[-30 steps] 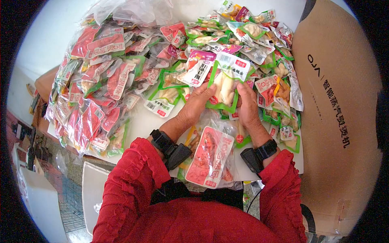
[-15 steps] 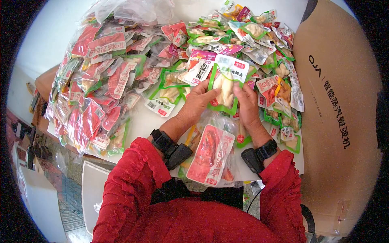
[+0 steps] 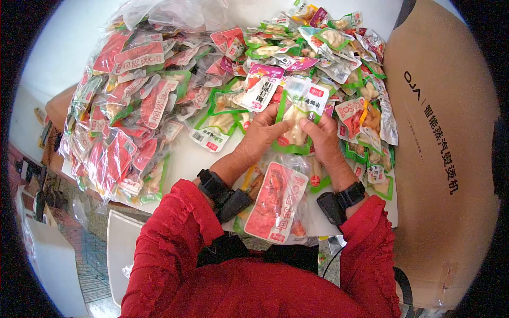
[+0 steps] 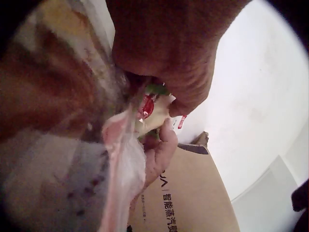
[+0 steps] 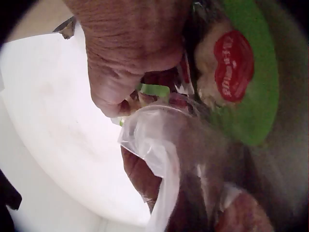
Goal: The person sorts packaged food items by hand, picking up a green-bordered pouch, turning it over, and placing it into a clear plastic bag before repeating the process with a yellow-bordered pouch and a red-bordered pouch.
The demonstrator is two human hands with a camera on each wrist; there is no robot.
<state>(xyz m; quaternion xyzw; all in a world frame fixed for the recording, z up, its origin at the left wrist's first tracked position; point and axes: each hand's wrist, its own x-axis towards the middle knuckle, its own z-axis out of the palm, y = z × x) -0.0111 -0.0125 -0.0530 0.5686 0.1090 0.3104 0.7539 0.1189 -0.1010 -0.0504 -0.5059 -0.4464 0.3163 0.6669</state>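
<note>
In the head view, a green-edged vacuum food packet (image 3: 293, 119) with pale pieces inside lies between both hands. My left hand (image 3: 261, 133) grips its left side, thumb across the front. My right hand (image 3: 324, 142) holds the right side, its thumb pressed on the packet's middle. The fingers beneath are mostly hidden. Nearer my body lies a clear plastic bag (image 3: 299, 167) with a red-and-white food packet (image 3: 274, 199) in it. In the right wrist view this clear bag (image 5: 149, 130) partly covers my left hand (image 5: 140, 176).
A big clear bag of red and green packets (image 3: 127, 106) fills the table's left side. Loose packets (image 3: 334, 40) are heaped at the back right. A tall cardboard box (image 3: 440, 159) borders the right. The white table (image 3: 183, 159) shows between the piles.
Both thumbs have moved inward over the packet, the right one from its edge to its middle. The packet has tilted, and glare now crosses its top. The surrounding piles have stayed put.
</note>
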